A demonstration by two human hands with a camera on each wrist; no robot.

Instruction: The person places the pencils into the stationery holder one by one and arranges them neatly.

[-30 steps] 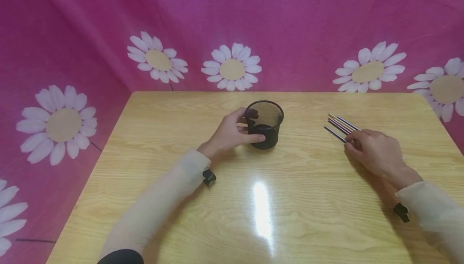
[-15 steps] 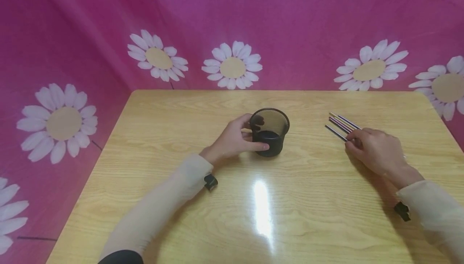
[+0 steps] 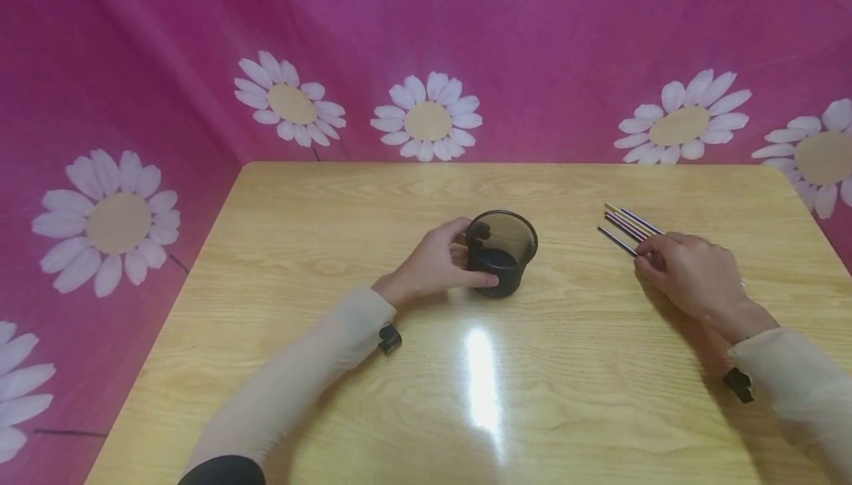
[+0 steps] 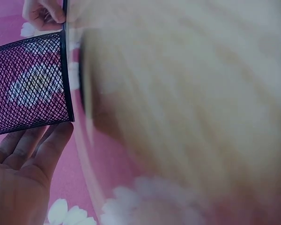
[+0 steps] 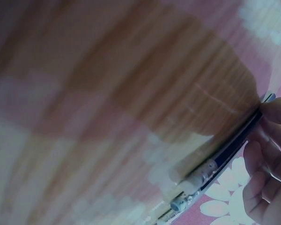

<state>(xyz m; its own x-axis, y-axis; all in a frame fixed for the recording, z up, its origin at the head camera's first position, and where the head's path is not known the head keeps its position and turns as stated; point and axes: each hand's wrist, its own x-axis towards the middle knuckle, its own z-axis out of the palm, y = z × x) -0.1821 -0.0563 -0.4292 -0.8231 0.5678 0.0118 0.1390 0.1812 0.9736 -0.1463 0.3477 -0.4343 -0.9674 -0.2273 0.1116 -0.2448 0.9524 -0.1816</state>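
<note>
Toward the middle of the table in the head view stands a black mesh pencil cup (image 3: 511, 259), its mouth facing up. My left hand (image 3: 433, 262) grips it from the left, thumb across the front and fingers behind. The left wrist view shows the cup's mesh wall (image 4: 33, 84) with the fingers (image 4: 25, 145) along one side. To the right, several pencils (image 3: 626, 228) lie side by side, fanned slightly. My right hand (image 3: 695, 278) pinches them near their close ends. Eraser ends (image 5: 201, 176) show in the right wrist view; the other ends are partly hidden by the hand.
The wooden table (image 3: 426, 411) has a bright light reflection in front of the cup. Behind and left of it hangs a magenta cloth (image 3: 532, 41) with white daisies. Dark clips (image 3: 389, 338) hang at both sleeve cuffs.
My left hand has drawn the cup closer and a little to the right across the table. My right hand and the pencils have stayed nearly still.
</note>
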